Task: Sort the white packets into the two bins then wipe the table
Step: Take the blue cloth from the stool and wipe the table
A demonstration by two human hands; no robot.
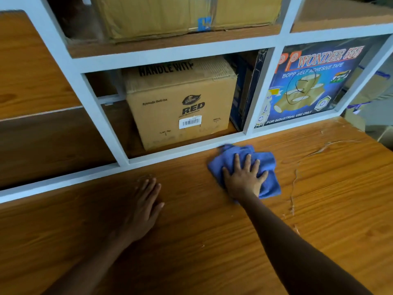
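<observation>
A crumpled blue cloth [266, 165] lies on the wooden table [202, 231] near its back edge, right of centre. My right hand [244, 177] presses flat on the cloth with fingers spread and straight. My left hand [144, 205] rests flat on the bare table to the left, palm down, holding nothing. No white packets or bins are in view.
A white-framed shelf unit [170, 54] stands against the table's back edge. It holds a brown carton [180, 107], a blue tape box [308, 81] and another carton [180, 15] above. The table's veneer is cracked and peeling at the right [294, 182].
</observation>
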